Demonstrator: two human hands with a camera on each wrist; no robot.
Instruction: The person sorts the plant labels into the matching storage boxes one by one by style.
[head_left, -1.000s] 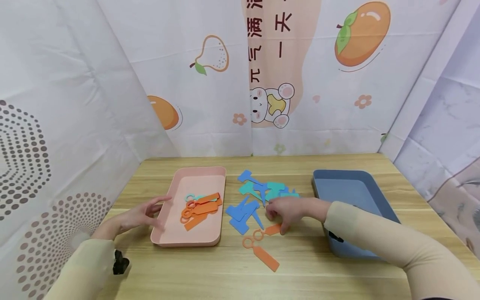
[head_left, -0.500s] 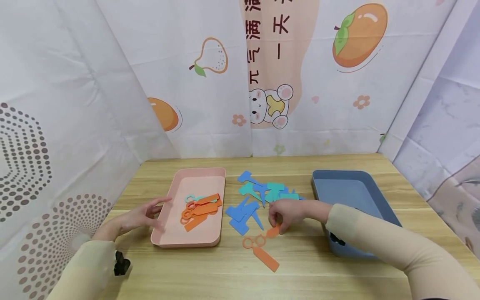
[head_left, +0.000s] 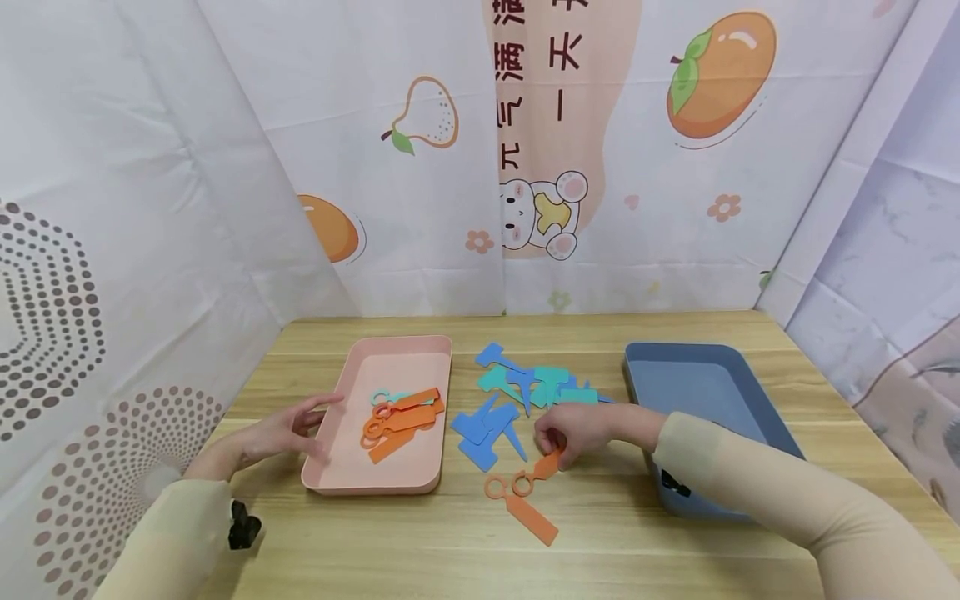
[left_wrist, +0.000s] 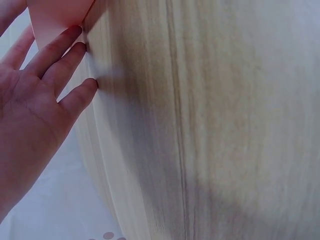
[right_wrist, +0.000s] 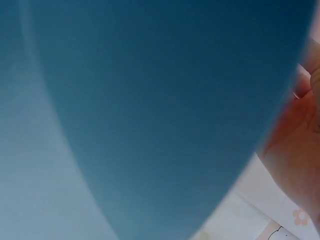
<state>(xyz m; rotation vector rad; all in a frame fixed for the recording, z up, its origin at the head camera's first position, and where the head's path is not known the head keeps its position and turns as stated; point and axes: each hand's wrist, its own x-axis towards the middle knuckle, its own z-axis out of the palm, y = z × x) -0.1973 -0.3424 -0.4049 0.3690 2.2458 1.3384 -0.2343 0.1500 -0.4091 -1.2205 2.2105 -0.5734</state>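
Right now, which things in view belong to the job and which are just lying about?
Likely the job:
orange tag in the right hand
second orange tag
pink tray at the left hand
blue tags, teal tags
blue tray

Likely just surroundings:
printed curtain
wooden table

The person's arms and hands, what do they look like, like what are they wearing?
The left hand and right hand wear no gloves. The left sleeve and right sleeve are long, plain and cream, with a paler band near the wrist. A small black piece shows at the left wrist.
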